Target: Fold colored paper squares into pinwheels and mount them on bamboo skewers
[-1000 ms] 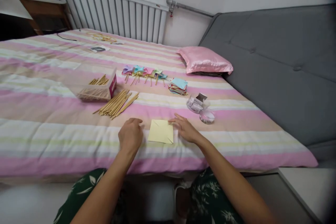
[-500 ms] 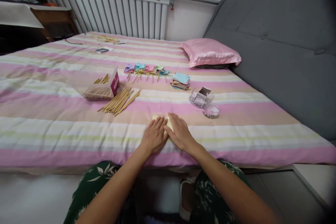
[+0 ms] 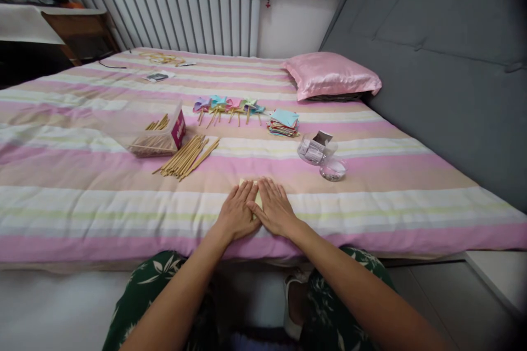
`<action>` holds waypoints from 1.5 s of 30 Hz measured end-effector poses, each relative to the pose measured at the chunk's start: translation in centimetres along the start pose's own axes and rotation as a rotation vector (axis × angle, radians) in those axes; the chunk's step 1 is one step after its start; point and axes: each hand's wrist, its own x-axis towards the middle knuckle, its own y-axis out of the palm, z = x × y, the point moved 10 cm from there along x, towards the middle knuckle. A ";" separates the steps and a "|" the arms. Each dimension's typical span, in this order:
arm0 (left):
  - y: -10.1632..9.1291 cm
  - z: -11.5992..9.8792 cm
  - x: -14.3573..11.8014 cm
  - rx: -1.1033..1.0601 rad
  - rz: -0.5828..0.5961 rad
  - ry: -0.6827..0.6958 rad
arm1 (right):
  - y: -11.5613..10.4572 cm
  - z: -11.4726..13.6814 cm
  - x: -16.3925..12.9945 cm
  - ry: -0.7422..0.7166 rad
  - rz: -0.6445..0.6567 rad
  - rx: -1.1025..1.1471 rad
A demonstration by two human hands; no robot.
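Where a second ago the yellow paper (image 3: 257,193) lay bare between the hands, the head view now shows both pressed flat on it: left hand (image 3: 236,213) and right hand (image 3: 274,209) side by side, fingers extended, grasping nothing. That suggests creasing a fold. Only a sliver shows on the bed (image 3: 82,175), so its long axis and pointing cannot be told.
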 end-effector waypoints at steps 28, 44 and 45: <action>-1.4 6.2 -1.3 0.082 0.039 -0.311 | -2.9 -5.4 4.3 0.070 -0.102 0.475; -4.5 9.1 2.8 -0.124 -0.234 -0.272 | -4.3 -6.8 1.4 0.135 0.296 1.283; -4.1 8.6 3.3 -0.103 -0.222 -0.238 | -5.2 -7.7 1.2 0.149 0.244 1.367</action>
